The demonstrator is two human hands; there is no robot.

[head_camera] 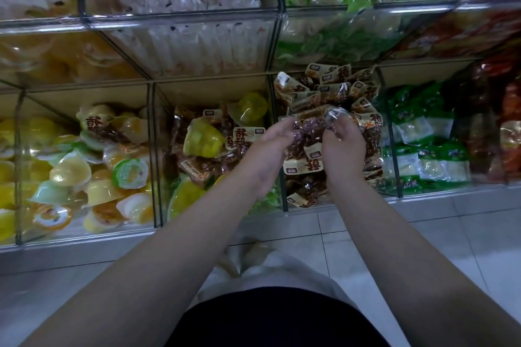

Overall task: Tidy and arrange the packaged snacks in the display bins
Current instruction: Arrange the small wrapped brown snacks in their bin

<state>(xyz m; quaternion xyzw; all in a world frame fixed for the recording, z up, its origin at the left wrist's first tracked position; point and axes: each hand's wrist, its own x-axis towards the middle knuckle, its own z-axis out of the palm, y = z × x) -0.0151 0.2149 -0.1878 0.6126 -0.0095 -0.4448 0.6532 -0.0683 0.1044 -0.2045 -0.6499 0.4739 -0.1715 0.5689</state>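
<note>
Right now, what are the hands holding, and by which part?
Both hands hold a bunch of brown snack packets: the left hand grips its left side, the right hand its right side.

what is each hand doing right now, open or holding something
Left hand: holds the bundle of brown snack packets.
Right hand: grips the same bundle from the other side.
</note>
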